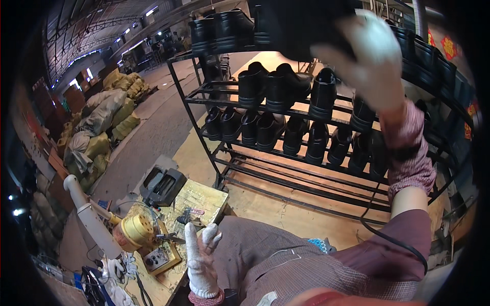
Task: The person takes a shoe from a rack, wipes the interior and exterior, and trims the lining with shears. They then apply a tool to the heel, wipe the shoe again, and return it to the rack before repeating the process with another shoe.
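My right hand [371, 58] is raised in front of the rack, in a pale glove and smeared by motion. Its fingers close on a large black shoe [306, 25], close to the camera and too blurred for detail. Lower left, my left hand [201, 257] wears a white knit glove, fingers stretched upward and apart, with nothing in it. It is beside the wooden workbench [212, 191]. Black leather shoes [286, 87] stand in rows on the dark metal rack [196, 120], whose top tier is partly hidden by the held shoe.
On the bench are a black open-topped holder [162, 186], a yellow round machine [135, 232] and a control box with knobs [162, 258]. A pale jointed pipe [94, 224] rises beside them. Stuffed sacks [99, 120] lie piled at the left. A black cable [390, 234] crosses my right leg.
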Motion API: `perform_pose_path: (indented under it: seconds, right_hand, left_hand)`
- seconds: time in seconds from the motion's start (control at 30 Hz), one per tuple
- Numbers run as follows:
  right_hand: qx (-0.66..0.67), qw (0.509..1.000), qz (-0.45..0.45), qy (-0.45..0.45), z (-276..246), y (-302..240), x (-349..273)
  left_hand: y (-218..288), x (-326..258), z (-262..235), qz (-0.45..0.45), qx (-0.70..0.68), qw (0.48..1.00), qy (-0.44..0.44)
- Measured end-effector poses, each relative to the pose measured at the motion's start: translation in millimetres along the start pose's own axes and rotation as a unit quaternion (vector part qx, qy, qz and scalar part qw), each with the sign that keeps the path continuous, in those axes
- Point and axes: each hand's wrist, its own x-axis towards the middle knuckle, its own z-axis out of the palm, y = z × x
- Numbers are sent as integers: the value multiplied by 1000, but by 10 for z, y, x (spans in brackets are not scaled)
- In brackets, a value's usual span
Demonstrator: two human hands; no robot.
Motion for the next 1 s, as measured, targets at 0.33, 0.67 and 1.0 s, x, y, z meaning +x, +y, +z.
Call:
perform_pose_path:
  seconds: [0.33,0.67,1.0]
  right_hand:
    - [87,915,248,-307,1263,1233,421]
    - [-22,923,311,-226,837,1089,-249]
    - [447,887,-88,-70,-237,-1968,-870]
  left_hand:
    - [57,-33,34,-35,25,999,15]
    - [-438,-8,-204,-40,-140,986,81]
    - [-935,-113,-192,-47,-204,978,6]
